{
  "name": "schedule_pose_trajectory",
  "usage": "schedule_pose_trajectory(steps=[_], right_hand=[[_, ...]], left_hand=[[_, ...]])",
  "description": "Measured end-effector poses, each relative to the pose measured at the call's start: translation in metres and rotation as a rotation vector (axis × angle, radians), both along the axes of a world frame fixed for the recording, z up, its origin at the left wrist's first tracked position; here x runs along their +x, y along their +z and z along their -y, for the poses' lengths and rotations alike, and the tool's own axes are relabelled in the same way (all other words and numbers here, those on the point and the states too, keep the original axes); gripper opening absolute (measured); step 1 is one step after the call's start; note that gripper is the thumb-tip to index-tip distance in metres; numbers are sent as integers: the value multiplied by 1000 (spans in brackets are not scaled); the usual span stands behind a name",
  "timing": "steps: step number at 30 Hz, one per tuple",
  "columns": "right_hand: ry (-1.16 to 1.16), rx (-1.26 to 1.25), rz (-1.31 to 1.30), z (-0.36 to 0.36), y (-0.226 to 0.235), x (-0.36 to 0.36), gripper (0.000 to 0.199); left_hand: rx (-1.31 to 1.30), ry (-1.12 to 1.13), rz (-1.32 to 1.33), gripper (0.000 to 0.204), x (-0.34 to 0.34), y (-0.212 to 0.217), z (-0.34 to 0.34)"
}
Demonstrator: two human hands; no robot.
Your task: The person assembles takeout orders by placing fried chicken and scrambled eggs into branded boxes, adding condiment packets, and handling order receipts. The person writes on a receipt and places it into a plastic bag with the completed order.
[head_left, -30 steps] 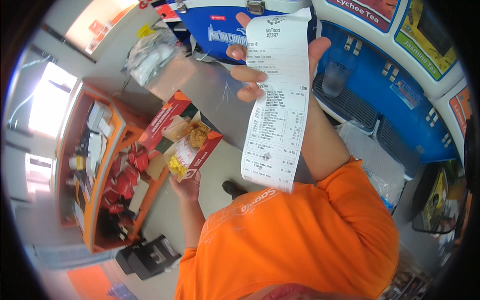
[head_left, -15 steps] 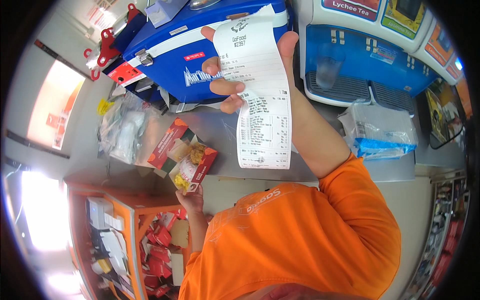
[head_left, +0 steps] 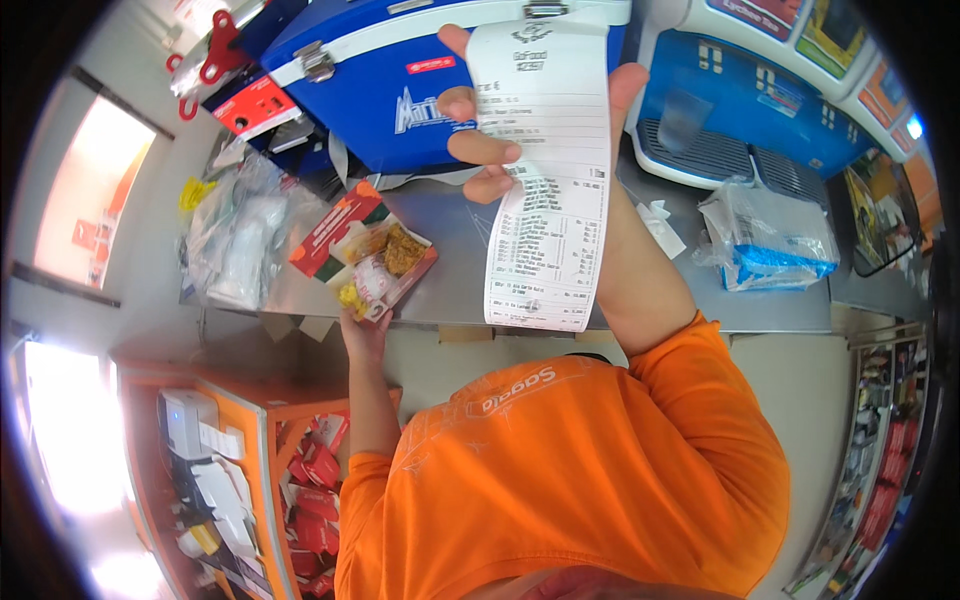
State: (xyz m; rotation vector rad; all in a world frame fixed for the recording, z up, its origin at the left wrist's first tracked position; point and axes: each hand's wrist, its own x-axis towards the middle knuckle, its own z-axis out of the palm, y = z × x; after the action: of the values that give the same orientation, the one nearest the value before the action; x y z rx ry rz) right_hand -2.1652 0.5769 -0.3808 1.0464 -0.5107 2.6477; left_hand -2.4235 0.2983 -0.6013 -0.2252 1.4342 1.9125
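My right hand [head_left: 484,150] holds up a long white printed receipt [head_left: 548,200] by its upper part. The fingers curl round its left edge, and the thumb shows on the right side. My left hand [head_left: 363,335] grips the near end of an open red and green cardboard food box [head_left: 325,232] at the counter's front edge. Inside the box lie brown fried chicken [head_left: 404,250], a white wrapped bundle [head_left: 371,281] and something yellow [head_left: 351,298] like scrambled egg. Most of the left fingers are hidden under the box.
Behind the metal counter [head_left: 440,225] stands a blue cooler box [head_left: 380,100]. A drink dispenser [head_left: 740,110] with a clear cup [head_left: 685,122] is at the right, near a plastic-wrapped pack [head_left: 765,240]. Clear plastic bags [head_left: 245,240] lie left. An orange shelf [head_left: 240,400] holds red boxes.
My left hand has pushed the food box forward over the counter, and its contents show more fully. My right hand still holds the receipt, now farther right in view. The whole view has shifted slightly.
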Motion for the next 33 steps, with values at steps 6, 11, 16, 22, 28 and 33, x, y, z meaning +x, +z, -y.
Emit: schedule_pose_trajectory(steps=[6,11,16,22,28,33], right_hand=[[88,-62,-44,2,-9,-11,123],[75,-93,-4,0,-19,-8,123],[51,-104,2,5,-17,-6,121],[70,-261,87,16,-11,10,117],[61,-195,52,11,-14,-2,119],[57,-232,123,14,-17,-4,121]], left_hand=[[-35,9,-31,44,3,-7,-1],[-298,11,-162,48,15,-9,1],[-449,-17,-217,54,23,-6,2],[-422,18,-263,59,37,9,-3],[-456,167,-736,51,55,36,-11],[-303,115,-877,46,77,60,-17]])
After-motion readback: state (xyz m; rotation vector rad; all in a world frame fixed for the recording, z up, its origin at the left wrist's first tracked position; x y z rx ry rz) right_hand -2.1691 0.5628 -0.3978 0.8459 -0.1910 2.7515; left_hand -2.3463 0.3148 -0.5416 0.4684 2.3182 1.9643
